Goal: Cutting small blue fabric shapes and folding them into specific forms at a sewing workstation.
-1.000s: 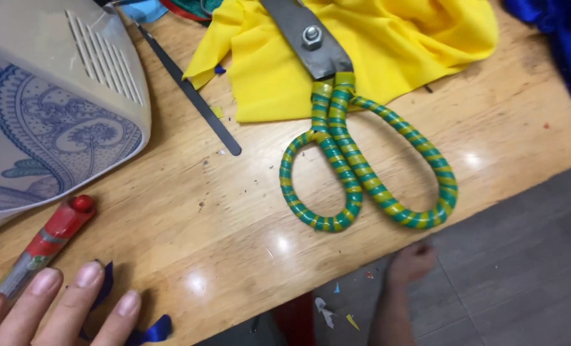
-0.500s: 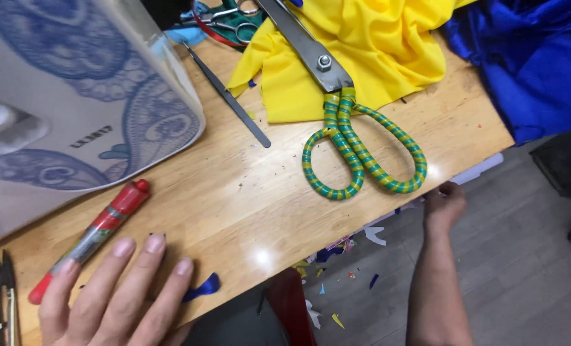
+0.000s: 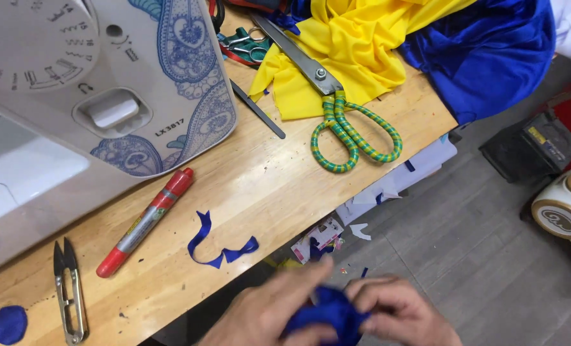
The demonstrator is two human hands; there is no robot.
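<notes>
My left hand (image 3: 269, 311) and my right hand (image 3: 404, 314) meet at the bottom of the head view, below the table edge. Both pinch a small bunched piece of blue fabric (image 3: 327, 313) between them. A curled blue fabric strip (image 3: 218, 247) lies on the wooden table (image 3: 266, 186) just above my left hand. Large scissors with green-and-yellow wrapped handles (image 3: 349, 134) rest on the table's right part, blades on yellow cloth (image 3: 356, 45).
A white sewing machine with blue paisley pattern (image 3: 86, 96) fills the upper left. A red marker (image 3: 145, 221), small thread snips (image 3: 70, 291), a blue fabric circle (image 3: 8, 323) and a dark metal strip (image 3: 258, 109) lie on the table. Blue cloth (image 3: 490, 51) hangs off the right corner. Scraps litter the floor (image 3: 471, 256).
The view has swung right and back. My left hand left the tabletop, my right hand rose from below the edge, and both now hold blue fabric together.
</notes>
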